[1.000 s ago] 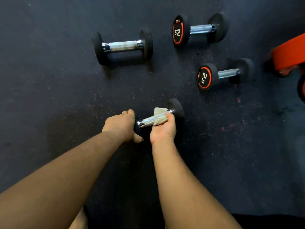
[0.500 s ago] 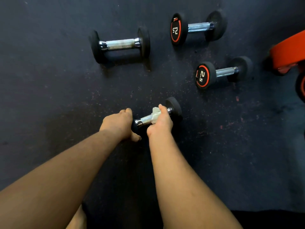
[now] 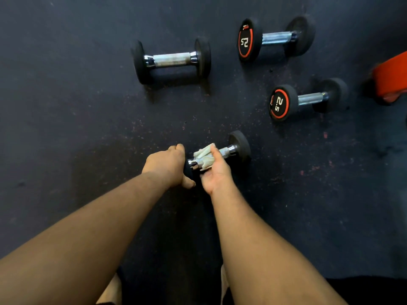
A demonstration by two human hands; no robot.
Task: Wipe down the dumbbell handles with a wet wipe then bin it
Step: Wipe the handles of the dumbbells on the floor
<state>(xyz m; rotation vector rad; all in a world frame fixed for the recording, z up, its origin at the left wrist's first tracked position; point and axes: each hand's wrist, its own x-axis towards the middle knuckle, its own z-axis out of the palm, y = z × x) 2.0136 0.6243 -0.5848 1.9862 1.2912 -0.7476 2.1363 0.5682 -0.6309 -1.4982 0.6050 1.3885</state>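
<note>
I see my left hand (image 3: 167, 165) gripping the near dumbbell's (image 3: 239, 146) end, right hand (image 3: 217, 170) wrapping the wipe (image 3: 203, 158) round its handle; dark speckled rubber floor (image 3: 66, 106), three dumbbells toward one o'clock.

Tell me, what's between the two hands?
In the head view, the dumbbell's shiny handle runs between the left hand and right hand, with the wet wipe wrapped on it.

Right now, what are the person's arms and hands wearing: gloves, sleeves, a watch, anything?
Nothing shows on them. The left hand and right hand are bare, without gloves or rings visible, and both forearms are uncovered to the frame's edge, with no sleeves, watch or wristband in view.
</note>
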